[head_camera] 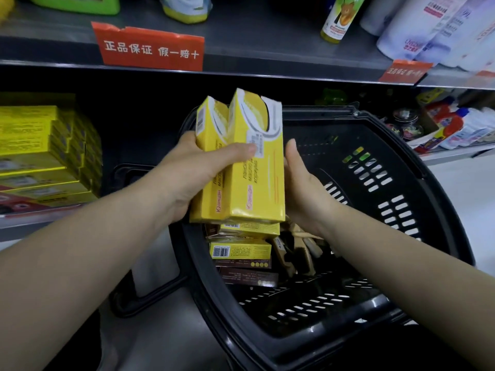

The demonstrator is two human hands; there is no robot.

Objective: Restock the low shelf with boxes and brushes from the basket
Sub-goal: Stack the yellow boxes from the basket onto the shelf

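Nearest, the black slotted plastic basket (pixel 396 215) was far from emptied. Flat yellow and brown cartons (pixel 241 249) lay stacked at its left side, with a cluster of wooden-backed brushes (pixel 297 253) just to their right. Above them, the left hand (pixel 198 172) gripped two tall yellow cardboard boxes (pixel 251 167) side by side, thumb curled across the front one. The right hand (pixel 302 188) lay flat-fingered against the pair's right edge, steadying rather than grasping. The pair hung over the basket, short of the shelf. Farther off on the left, the low shelf (pixel 26 218) held a stack of matching yellow boxes (pixel 45 153), so some stock was in place. By my reading, the job was about midway: this pair, the cartons and every brush were left to shelve.
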